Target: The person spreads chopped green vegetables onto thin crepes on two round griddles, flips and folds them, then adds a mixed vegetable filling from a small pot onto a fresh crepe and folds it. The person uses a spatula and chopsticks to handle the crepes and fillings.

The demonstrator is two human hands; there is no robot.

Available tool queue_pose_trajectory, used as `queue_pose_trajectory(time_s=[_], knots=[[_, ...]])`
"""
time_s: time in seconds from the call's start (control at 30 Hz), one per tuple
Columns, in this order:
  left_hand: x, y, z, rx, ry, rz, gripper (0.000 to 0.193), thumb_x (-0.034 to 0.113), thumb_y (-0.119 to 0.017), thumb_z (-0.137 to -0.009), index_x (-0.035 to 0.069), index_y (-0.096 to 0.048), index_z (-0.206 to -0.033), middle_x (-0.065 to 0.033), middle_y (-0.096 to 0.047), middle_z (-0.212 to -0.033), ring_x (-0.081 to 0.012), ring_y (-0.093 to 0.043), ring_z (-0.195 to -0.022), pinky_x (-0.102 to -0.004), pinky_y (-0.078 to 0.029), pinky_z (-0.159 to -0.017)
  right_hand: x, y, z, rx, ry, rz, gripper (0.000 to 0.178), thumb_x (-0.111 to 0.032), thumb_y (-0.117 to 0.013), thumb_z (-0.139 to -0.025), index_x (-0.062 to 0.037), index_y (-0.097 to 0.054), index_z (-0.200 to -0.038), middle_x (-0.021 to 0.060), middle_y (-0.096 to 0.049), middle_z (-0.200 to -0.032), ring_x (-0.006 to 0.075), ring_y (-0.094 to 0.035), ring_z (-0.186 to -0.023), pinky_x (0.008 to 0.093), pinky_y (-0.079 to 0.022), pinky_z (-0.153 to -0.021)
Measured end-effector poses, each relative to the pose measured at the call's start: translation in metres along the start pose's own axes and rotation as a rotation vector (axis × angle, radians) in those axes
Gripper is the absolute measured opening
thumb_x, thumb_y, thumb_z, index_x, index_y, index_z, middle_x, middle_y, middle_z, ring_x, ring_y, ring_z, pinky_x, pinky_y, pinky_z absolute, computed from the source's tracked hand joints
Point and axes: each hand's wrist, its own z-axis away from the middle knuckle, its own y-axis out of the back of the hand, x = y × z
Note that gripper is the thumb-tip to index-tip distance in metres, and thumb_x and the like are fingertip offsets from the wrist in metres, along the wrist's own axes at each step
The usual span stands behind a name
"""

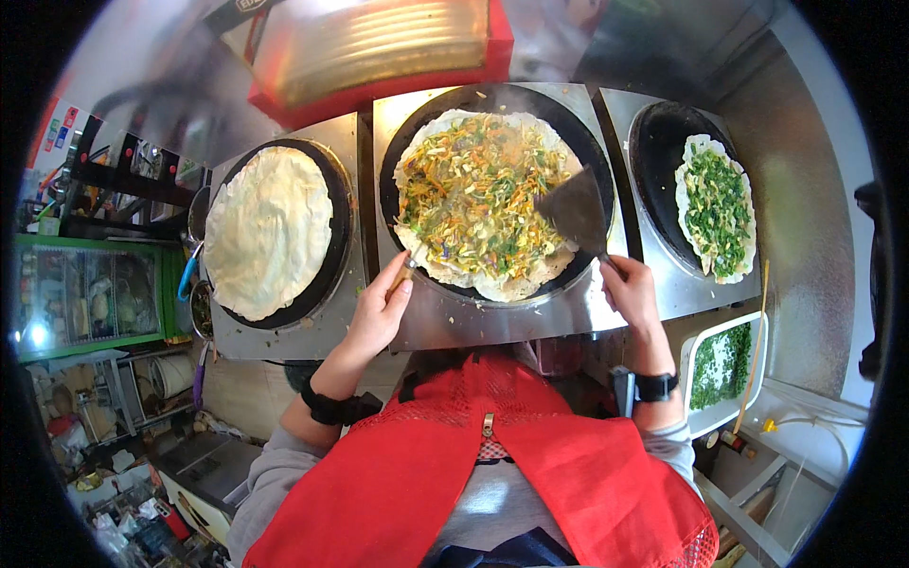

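Observation:
In the middle, a round black griddle (592, 156) carries a large thin flatbread (516, 286) spread with chopped, shredded vegetables (473, 194) in yellow, orange and green. My right hand (630, 292) is closed around the handle of a wide, dark metal spatula (574, 206). Its blade lies over the right side of the filling. At the griddle's lower left edge, my left hand (382, 308) grips a short wooden handle (402, 275). What that handle's far end looks like is hard to make out, close to the flatbread's edge.
A plain pale flatbread (270, 232) covers much of the left griddle (333, 256). On the right griddle (653, 180) sits a folded or smaller flatbread with green filling (717, 204). A white tub (696, 346) of chopped greens stands below it. A red-framed box (379, 43) is behind.

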Motion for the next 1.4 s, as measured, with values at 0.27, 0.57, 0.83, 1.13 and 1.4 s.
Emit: queue_pose_trajectory(time_s=[0.27,0.57,0.83,1.13,1.4], knots=[[0.006,0.000,0.012,-0.283,0.185,0.101,0.045,0.012,-0.051,-0.097,0.005,-0.042,-0.140,0.0000,-0.056,-0.088,-0.0057,-0.051,-0.075,-0.0212,-0.044,-0.068,0.006,0.002,0.016,-0.136,0.024,-0.008,0.020,-0.017,-0.061,-0.090,0.0013,-0.067,-0.096,0.0019,-0.059,-0.064,0.0059,-0.051,-0.050,0.0228,-0.040,-0.045],[0.023,0.000,-0.018,-0.045,0.217,0.267,0.046,0.013,-0.044,-0.100,0.005,-0.034,-0.144,0.0011,-0.048,-0.079,-0.0034,-0.038,-0.053,-0.0176,-0.028,-0.045,-0.016,-0.033,-0.006,0.032,0.210,0.134,0.024,-0.017,-0.065,-0.083,0.0004,-0.067,-0.100,0.0198,-0.067,-0.079,0.0262,-0.067,-0.072,0.0342,-0.051,-0.067],[0.046,-0.011,-0.015,-0.217,0.242,0.484,0.045,0.015,-0.043,-0.101,0.007,-0.034,-0.144,-0.0009,-0.048,-0.081,-0.0044,-0.037,-0.053,-0.0179,-0.030,-0.046,-0.033,-0.029,0.020,0.159,0.652,0.251,0.028,-0.013,-0.069,-0.080,-0.0064,-0.067,-0.107,0.0165,-0.067,-0.089,0.0313,-0.066,-0.076,0.0371,-0.052,-0.069],[0.064,-0.005,-0.014,0.128,-0.603,-1.005,0.046,0.011,-0.066,-0.080,0.014,-0.059,-0.126,-0.0082,-0.052,-0.082,-0.0267,-0.058,-0.072,-0.0365,-0.048,-0.063,-0.025,-0.040,-0.007,-0.328,0.094,-0.501,0.034,-0.018,-0.059,-0.094,-0.0017,-0.053,-0.123,0.0038,-0.058,-0.066,0.0082,-0.052,-0.050,0.0240,-0.042,-0.043],[0.063,-0.008,-0.011,0.134,-0.579,-1.025,0.045,0.011,-0.066,-0.080,0.011,-0.060,-0.125,-0.0083,-0.053,-0.084,-0.0271,-0.058,-0.075,-0.0368,-0.049,-0.067,-0.009,-0.060,-0.015,0.041,0.288,-0.178,0.026,-0.019,-0.065,-0.088,0.0001,-0.056,-0.103,0.0131,-0.065,-0.075,0.0202,-0.065,-0.067,0.0335,-0.051,-0.060]])
